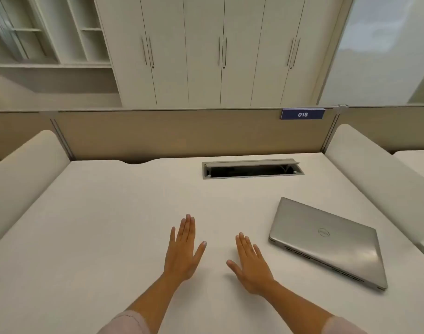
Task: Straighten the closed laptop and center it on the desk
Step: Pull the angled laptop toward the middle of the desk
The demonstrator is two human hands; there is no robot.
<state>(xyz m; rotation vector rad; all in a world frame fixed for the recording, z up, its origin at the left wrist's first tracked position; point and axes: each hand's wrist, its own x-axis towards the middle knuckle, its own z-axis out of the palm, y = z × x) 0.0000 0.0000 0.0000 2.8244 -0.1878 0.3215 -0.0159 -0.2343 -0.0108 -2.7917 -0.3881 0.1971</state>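
Flat bare hands [215,259], smooth silver laptop [326,242]

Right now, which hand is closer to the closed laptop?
Right. The right hand lies flat on the desk just left of the laptop, not touching it. The left hand lies flat farther left, beyond the right hand.

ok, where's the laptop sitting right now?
In the head view the closed laptop lies skewed on the right side of the desk, to the right of the right hand and nearer than the open cable tray.
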